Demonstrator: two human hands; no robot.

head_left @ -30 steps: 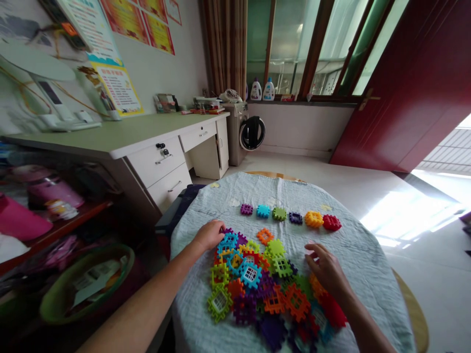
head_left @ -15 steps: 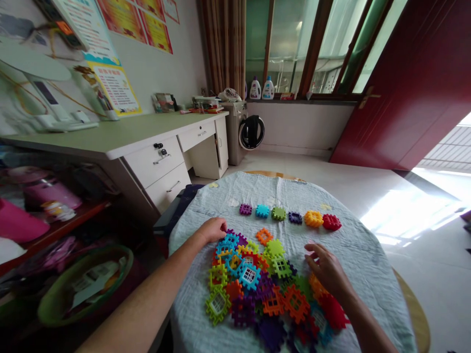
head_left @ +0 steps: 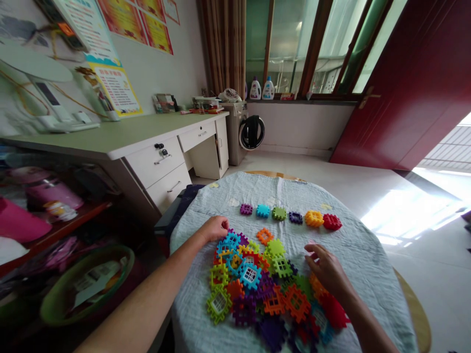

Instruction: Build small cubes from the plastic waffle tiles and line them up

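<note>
A heap of colourful interlocking plastic building tiles (head_left: 250,276) lies on the near half of a round table. My left hand (head_left: 215,229) rests at its upper left edge, beside blue and purple tiles. Its fingers are curled together, and whether anything is inside them is hidden. Over the right side of the heap, my right hand (head_left: 327,264) hangs with fingers loosely apart and nothing seen between them. Below it are orange tiles and a red tile (head_left: 334,311). An orange tile (head_left: 265,236) sits just above the heap.
Behind the heap runs a row of pieces: purple (head_left: 246,209), light blue (head_left: 263,211), green (head_left: 279,214), dark blue (head_left: 295,217), a yellow stack (head_left: 314,218) and a red stack (head_left: 332,222). A pale blue cloth (head_left: 368,274) covers the table. A desk (head_left: 147,130) stands left.
</note>
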